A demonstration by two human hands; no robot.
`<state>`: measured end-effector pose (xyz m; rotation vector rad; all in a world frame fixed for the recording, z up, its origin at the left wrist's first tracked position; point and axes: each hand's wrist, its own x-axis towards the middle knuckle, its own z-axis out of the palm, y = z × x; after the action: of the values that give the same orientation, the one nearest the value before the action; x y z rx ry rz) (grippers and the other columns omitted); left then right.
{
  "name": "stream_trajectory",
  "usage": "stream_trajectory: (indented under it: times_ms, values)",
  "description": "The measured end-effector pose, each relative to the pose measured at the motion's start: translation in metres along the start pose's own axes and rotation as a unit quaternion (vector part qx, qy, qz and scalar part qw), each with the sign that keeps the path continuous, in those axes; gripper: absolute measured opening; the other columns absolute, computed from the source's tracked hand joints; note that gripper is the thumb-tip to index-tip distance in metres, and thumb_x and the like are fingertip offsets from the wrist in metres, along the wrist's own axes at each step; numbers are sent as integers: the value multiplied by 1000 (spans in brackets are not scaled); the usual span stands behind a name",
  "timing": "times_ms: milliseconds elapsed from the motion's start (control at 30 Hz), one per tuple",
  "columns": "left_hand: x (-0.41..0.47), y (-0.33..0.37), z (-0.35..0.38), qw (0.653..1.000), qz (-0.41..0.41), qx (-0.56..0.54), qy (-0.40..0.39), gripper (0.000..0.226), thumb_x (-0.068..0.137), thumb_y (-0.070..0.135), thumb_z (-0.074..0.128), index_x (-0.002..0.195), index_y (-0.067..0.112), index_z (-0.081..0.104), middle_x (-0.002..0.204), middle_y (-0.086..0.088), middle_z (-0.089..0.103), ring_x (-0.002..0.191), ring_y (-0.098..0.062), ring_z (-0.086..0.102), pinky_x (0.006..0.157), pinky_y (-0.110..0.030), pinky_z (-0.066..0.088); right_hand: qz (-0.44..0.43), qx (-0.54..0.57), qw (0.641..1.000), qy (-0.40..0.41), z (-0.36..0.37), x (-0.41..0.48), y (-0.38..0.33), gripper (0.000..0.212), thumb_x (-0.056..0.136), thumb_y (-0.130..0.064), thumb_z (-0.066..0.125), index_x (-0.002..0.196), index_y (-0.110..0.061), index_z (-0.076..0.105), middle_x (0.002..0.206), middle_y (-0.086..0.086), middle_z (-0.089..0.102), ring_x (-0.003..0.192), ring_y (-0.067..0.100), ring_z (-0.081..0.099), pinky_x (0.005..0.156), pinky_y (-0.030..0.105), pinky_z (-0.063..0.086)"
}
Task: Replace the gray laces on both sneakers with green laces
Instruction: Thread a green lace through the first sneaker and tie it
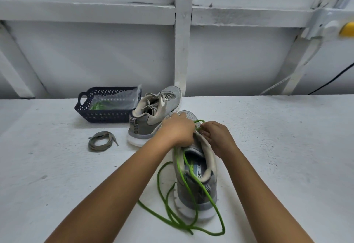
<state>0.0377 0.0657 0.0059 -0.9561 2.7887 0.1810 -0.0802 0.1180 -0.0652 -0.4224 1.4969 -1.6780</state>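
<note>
Left hand [179,129]: fingers curled down over the left edge of the near sneaker's lacing area, gripping the upper; the fingertips are hidden under the hand
Right hand [216,137]: thumb and fingers pinched on the green lace at the right row of eyelets, the other fingers curled in
Near sneaker [182,193]: gray with a white sole, upright on the table between the two forearms, heel toward the person and toe away
Green lace [172,221]: a short loop shows above the fingertips at the toe end; the long rest runs back over the shoe's opening and heel and lies in loose loops on the table just beside and in front of the heel
Far sneaker [153,112]: stands behind and left of the near one, toe away, its gray laces [166,96] in the eyelets
Loose gray lace [101,140]: coiled on the table, left of the far sneaker
Basket [103,115]: dark blue, touching or just beside the far sneaker's left side; holds a clear plastic bag [118,97] with something green inside
Table [268,147]: white, scuffed surface, with a white panelled wall behind it
</note>
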Motion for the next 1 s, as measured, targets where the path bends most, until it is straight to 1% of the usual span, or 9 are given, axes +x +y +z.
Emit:
stream_trajectory:
  times_ms: [67,233,367,567,700,767,867,933,1000]
  values:
    - [-2,-9,0,994,47,-97,17,17,88,18,51,77,8,59,113,-14,44,121,-32,36,95,-36,34,-1,-16,1000,-6,-1,1,1,20,89,1,51,73,-9,47,69,8,40,59,15,37,58,24,30]
    - [-25,-24,-2,928,112,-355,3,16,83,24,69,70,29,64,106,8,43,114,-20,40,92,-25,33,-3,-74,997,-5,-1,-2,-1,21,86,0,50,67,-9,47,62,6,43,59,15,36,56,25,29]
    - [-39,-28,-3,923,151,-355,-14,18,82,23,71,69,34,64,103,14,41,114,-10,40,94,-21,31,5,-50,999,14,3,-3,-3,13,89,0,46,79,-4,54,72,10,52,65,16,45,59,23,36]
    - [-44,-32,2,932,158,-327,-16,18,81,25,72,70,37,63,108,14,41,113,-5,35,93,-12,27,10,-26,999,23,4,-5,-6,16,92,0,45,80,-5,54,74,10,55,65,15,48,61,20,40]
    - [-43,-35,2,893,116,-433,34,3,87,31,65,84,33,64,109,8,47,105,-4,47,87,-15,35,13,-18,1000,22,5,-6,-6,15,93,-1,46,80,-6,54,74,9,56,64,13,50,59,16,44]
    - [-39,-38,4,865,54,-493,76,10,92,31,56,102,29,59,111,3,53,97,-8,53,78,-18,41,14,-18,999,24,6,-6,-6,16,93,-2,46,81,-6,55,74,9,57,63,13,52,54,13,46]
    - [-36,-44,14,910,-37,-409,59,37,95,31,50,131,27,41,111,-6,57,90,-14,54,72,-26,41,12,-19,999,26,5,-7,-7,16,93,-2,46,81,-6,55,75,9,58,64,12,53,52,11,47]
    - [-37,-44,21,914,-44,-402,37,43,95,25,50,135,26,35,96,-9,59,80,-17,53,72,-31,44,11,-24,999,25,5,-9,-8,16,94,-3,46,82,-6,56,75,9,58,65,12,54,52,11,47]
    - [-38,-41,24,904,-24,-423,59,38,93,13,48,129,24,40,83,-6,54,68,-15,49,62,-25,45,8,-31,999,21,5,-10,-9,16,94,-4,46,82,-7,56,75,8,57,65,12,53,54,12,48]
